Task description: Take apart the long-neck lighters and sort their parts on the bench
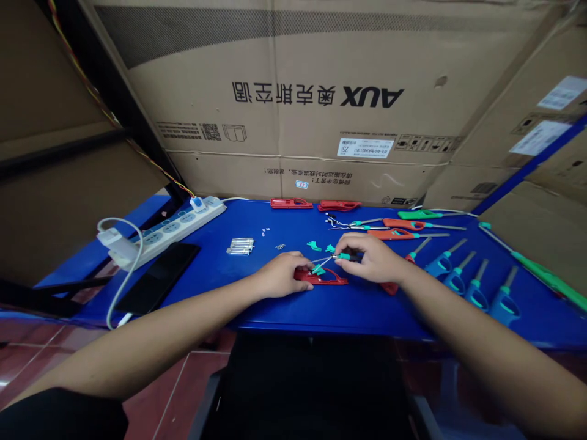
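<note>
The red shell [323,282] takes up the gap between the left hand [283,276] and right hand [370,256] — another hand could pass just in front of it, over the blue tabletop [358,311]. Rightward, the right forearm [449,324] crosses the way, with blue lighters [477,296] beyond it; leftward, the phone [158,278] and power strip [174,229] obstruct, and upright cardboard [275,131] closes off the back.

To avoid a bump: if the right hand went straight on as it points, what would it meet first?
Probably the thin white wires running toward the red casing, then the left hand; how high the right hand sits is unclear.
</note>
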### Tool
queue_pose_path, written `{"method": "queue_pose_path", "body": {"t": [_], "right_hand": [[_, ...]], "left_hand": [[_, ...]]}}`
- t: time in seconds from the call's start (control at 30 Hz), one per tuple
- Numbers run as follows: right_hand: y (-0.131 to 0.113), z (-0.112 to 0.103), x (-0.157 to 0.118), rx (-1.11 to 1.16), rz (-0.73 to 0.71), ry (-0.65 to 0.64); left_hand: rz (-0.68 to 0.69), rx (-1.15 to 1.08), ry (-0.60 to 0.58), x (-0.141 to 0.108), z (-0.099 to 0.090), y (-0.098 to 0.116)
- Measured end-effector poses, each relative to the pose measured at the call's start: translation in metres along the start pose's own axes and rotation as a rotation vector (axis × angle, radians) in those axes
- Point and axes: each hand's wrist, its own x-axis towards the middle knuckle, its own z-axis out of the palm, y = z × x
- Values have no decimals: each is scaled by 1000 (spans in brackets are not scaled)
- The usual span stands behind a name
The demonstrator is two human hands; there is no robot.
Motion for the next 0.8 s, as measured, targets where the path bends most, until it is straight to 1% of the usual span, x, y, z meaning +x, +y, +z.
{"method": "queue_pose_path", "body": {"t": [0.1, 0.17, 0.23, 0.3, 0.37, 0.47, 0.57, 0.63, 0.73, 0.8], "right_hand": [[-2, -5, 1, -24, 22, 60], [0, -10, 1, -47, 34, 70], [4, -15, -2, -70, 35, 27], [9, -18, -6, -78, 50, -29], [15, -18, -11, -74, 80, -64], [23, -17, -18, -95, 125, -92], [29, -16, -24, -134, 150, -136], [32, -15, -27, -153, 165, -185], [36, -15, -30, -182, 182, -271], [38, -15, -31, -202, 185, -310]], "left_hand": [[-29, -41, -10, 1, 1, -1], [-55, -74, -24, 1, 0, -2], [-99, -148, -21, 2, -3, -4], [-127, -235, 8, 6, -7, -4], [-114, -317, 37, 14, -12, -5], [-100, -391, 43, 32, -18, -5], [-111, -381, 40, 48, -19, -6], [-112, -340, 65, 53, -19, -7], [-95, -267, 127, 50, -19, -9], [-70, -229, 146, 44, -22, -12]]}}
